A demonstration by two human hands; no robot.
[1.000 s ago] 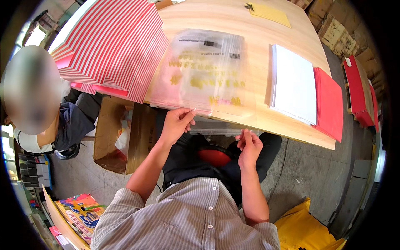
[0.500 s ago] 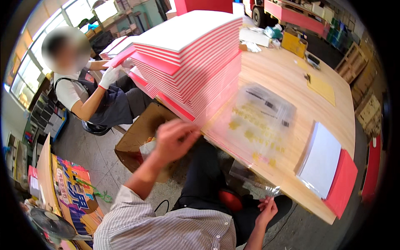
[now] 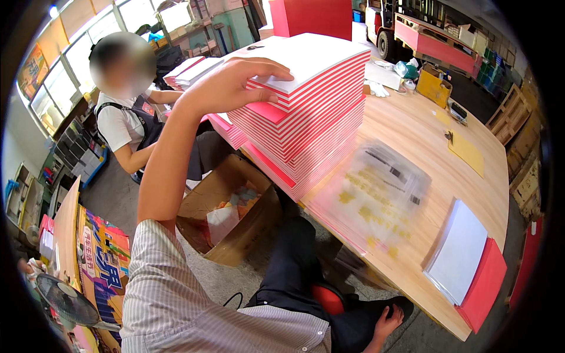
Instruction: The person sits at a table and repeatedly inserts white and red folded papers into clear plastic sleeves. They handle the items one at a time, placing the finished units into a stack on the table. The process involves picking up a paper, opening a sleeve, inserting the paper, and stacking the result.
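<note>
My left hand (image 3: pixel 247 85) reaches over the tall stack of red-and-white booklets (image 3: pixel 312 117) at the corner of the table. Its fingers lie over the white top and the thumb is apart from them, near the upper edge. Whether it grips a booklet does not show. Down at the lower right, my right hand (image 3: pixel 388 322) hangs beside my dark trouser leg, its fingers loosely bent and apart, with nothing visible in it. Clear plastic bags (image 3: pixel 379 191) with yellow print lie on the table right of the stack.
A co-worker (image 3: pixel 132 126) sits at the left beyond the stack. An open cardboard box (image 3: pixel 247 247) with scraps stands on the floor below. White sheets (image 3: pixel 456 253) and red covers (image 3: pixel 485 285) lie at the table's right edge. A yellow clipboard (image 3: pixel 468 156) lies farther back.
My left hand has risen from beside the stack's lower corner to its top. My right hand has moved lower, away from the table edge. The co-worker's gloved hands are now mostly hidden.
</note>
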